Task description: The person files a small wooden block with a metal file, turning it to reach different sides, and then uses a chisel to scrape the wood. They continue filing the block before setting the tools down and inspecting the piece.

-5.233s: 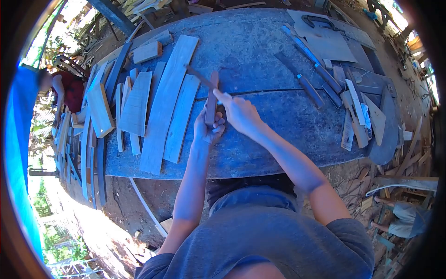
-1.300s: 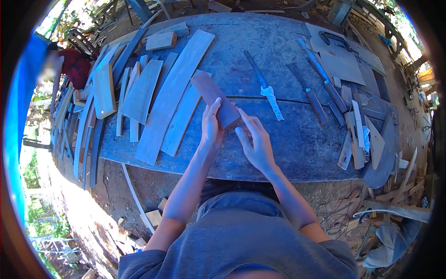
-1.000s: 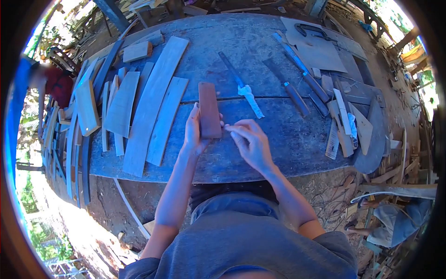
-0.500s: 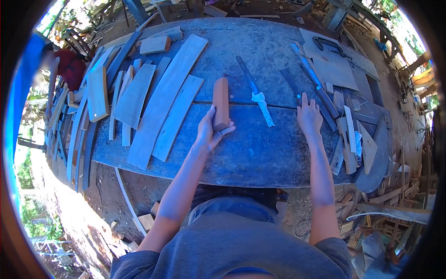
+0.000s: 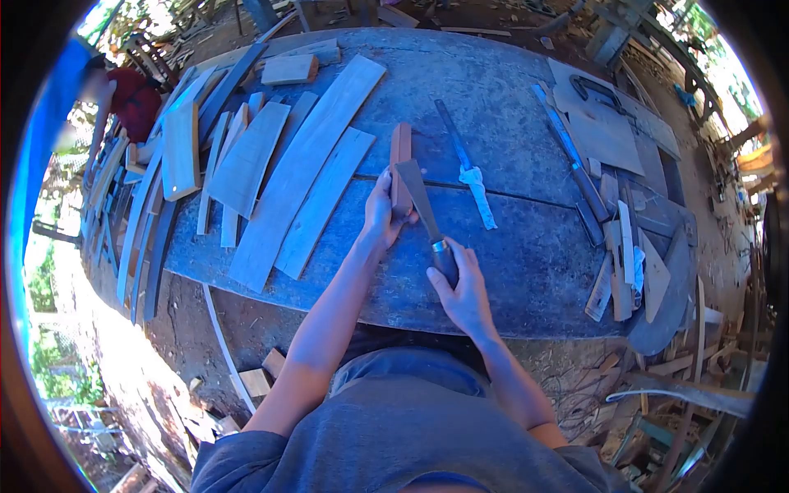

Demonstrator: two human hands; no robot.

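My left hand (image 5: 380,212) is closed around the lower part of a reddish-brown wooden block (image 5: 400,148), which points away from me over the table. My right hand (image 5: 468,297) grips the dark handle of a chisel (image 5: 421,197) with a shiny ferrule. Its flat, widening blade slants up and left, and the far end overlaps the block's right side. To the right of the block, a long narrow tool with a cloth-wrapped end (image 5: 473,182) lies on the tabletop.
Several pale boards (image 5: 312,168) cover the left of the worktable (image 5: 509,271). At right are a long blue-edged tool (image 5: 567,144), a C-clamp (image 5: 597,89), thin panels and wood offcuts (image 5: 622,271). A person in red (image 5: 134,103) is bent over at the far left.
My right hand has picked up the chisel from the table's right side and brought it left to the block. My left hand still holds the block, now turned slightly.
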